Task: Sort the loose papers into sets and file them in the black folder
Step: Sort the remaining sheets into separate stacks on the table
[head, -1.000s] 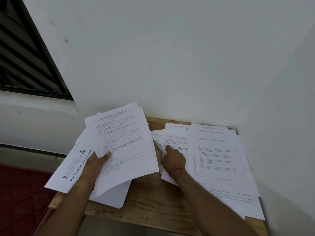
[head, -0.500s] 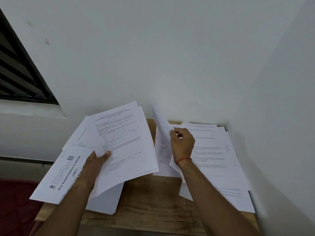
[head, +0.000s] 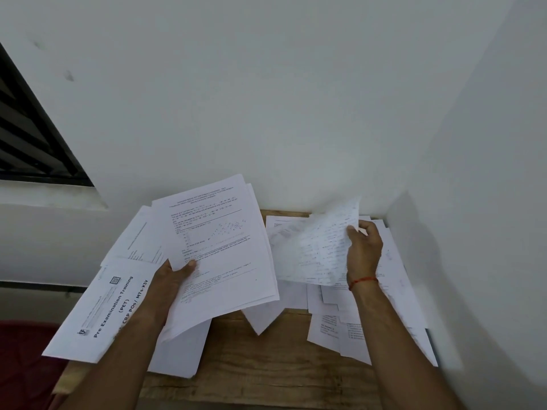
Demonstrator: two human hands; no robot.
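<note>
papers in both hands over the wooden surface

left of centre, the left hand has its fingers clasped on a stack of papers, thumb on top. right of centre, the right hand pinches a single sheet by its edge, raised and curling above the loose papers spread on the surface. a cover sheet reading "pre examination training" lies lower left
</note>
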